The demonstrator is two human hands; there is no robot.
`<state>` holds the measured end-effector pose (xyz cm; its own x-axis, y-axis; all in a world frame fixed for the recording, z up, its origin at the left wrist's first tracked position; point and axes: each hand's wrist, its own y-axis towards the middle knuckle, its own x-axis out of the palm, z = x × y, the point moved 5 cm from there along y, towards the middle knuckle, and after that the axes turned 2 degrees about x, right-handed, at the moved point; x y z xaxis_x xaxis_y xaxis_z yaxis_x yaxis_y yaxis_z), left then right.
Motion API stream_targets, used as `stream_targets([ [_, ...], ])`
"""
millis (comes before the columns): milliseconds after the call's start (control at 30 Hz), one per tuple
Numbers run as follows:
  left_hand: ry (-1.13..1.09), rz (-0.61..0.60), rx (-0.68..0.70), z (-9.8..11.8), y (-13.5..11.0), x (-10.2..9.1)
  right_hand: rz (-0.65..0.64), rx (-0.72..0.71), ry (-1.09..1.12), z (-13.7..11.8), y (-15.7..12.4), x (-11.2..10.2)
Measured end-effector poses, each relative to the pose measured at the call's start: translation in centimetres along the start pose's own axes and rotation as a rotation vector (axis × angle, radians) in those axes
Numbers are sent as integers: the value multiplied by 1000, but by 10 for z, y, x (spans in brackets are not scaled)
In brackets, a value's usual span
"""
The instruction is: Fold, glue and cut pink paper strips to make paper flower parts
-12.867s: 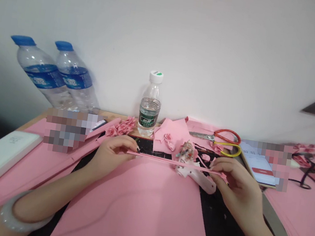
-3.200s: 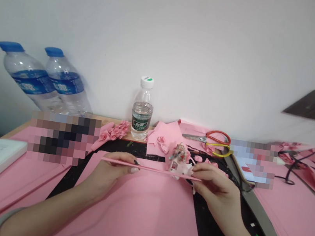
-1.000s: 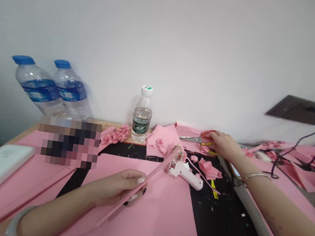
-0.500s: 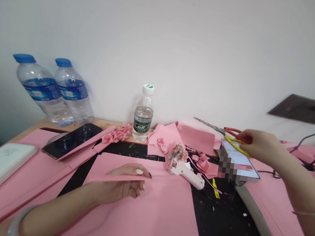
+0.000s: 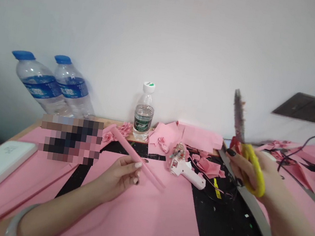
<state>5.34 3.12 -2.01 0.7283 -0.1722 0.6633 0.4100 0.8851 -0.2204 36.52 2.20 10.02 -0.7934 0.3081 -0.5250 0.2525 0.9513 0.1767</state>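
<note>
So we have the left hand pinching a pink paper strip around mid-length, thumb on the near side, one end sloping up-left beyond the grip, the other running down-right above the pink sheet. We see the right hand grasping scissors by the red and yellow handles, blades pointing up, well apart from the strip. Glue gun lies between both hands, touching neither.

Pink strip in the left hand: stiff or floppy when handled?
Likely fairly stiff lengthwise: the pink strip looks straight on both sides of the left hand's grip. Probably very light, since it looks like thin paper. It may crease if squeezed hard.
</note>
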Motion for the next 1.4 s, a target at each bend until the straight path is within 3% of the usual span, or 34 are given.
stream_targets([
  [67,33,32,67,4,0,0,-153,66,82,-3,-13,24],
  [267,303,72,247,13,-3,2,-287,181,359,-7,-40,84],
  [500,377,59,308,9,-8,3,-525,186,321,11,-69,125],
  [800,363,-1,290,4,-9,11,-519,227,357,12,-82,133],
  [1000,430,-199,50,-14,-12,26,-485,211,407,7,-85,134],
  [1133,435,-176,48,-13,-12,25,-499,226,318,4,-82,129],
  [1300,404,-8,198,0,-6,9,-421,-65,73,0,-72,106],
  [1400,355,20,243,3,-2,1,-429,-213,-151,-2,-74,99],
])
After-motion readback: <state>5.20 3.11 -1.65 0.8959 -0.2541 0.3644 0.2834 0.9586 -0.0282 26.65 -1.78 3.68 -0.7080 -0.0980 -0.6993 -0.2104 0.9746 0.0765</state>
